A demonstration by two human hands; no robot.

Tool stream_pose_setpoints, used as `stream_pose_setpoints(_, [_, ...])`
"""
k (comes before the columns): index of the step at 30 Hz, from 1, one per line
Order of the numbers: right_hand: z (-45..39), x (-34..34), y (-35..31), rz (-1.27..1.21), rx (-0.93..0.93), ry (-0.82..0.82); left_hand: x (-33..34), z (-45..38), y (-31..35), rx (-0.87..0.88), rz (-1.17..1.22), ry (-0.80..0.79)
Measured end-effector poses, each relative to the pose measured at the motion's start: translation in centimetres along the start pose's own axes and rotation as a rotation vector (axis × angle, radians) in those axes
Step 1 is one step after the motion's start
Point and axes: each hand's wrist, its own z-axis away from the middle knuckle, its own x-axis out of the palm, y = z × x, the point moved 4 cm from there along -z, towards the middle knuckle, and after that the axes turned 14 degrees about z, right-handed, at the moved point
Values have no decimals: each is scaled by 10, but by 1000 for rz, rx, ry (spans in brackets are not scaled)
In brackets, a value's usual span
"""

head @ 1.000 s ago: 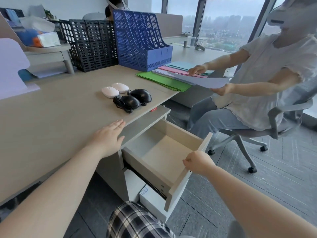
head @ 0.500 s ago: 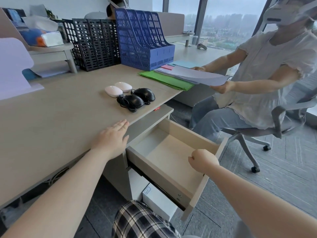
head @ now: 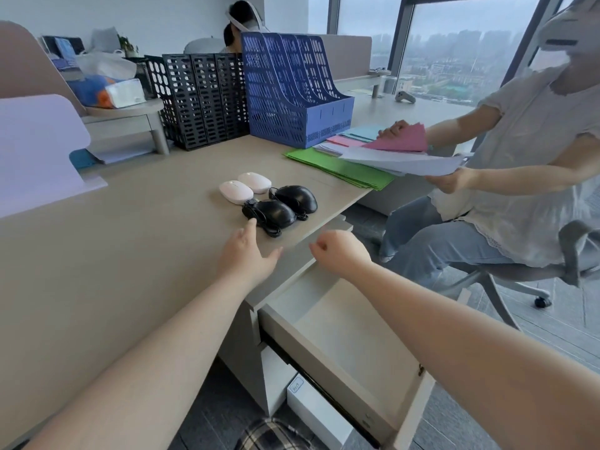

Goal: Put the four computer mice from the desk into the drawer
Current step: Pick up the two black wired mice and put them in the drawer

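Your left hand lies flat and empty on the beige desk, fingertips just short of the near black corded mouse. Second black mouse and two white mice sit beside it. Your right hand, loosely curled, holds nothing above the open pale wooden drawer.

Two glossy black plastic mice and two smooth matt white mice near the right edge of a matt wood-grain laminate table; perforated plastic file racks behind.
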Motion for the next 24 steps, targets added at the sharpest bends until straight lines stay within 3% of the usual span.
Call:
stream_pose_setpoints(3, [-35,-14,-12,-170,33,114,4,-28,-13,-81,90,10])
stream_pose_setpoints(6, [-78,-19,-17,-292,88,176,8,-55,-20,-83,22,-1])
stream_pose_setpoints(13, [-149,1,-20,-332,201,-28,11,-84,-25,-16,-152,16])
stream_pose_setpoints(16, [-156,12,-15,-247,230,-3,12,-86,-23,-7,-193,20])
stream_pose_setpoints(24, [-135,1,-4,-388,182,-20,16,-72,-13,51,19,30])
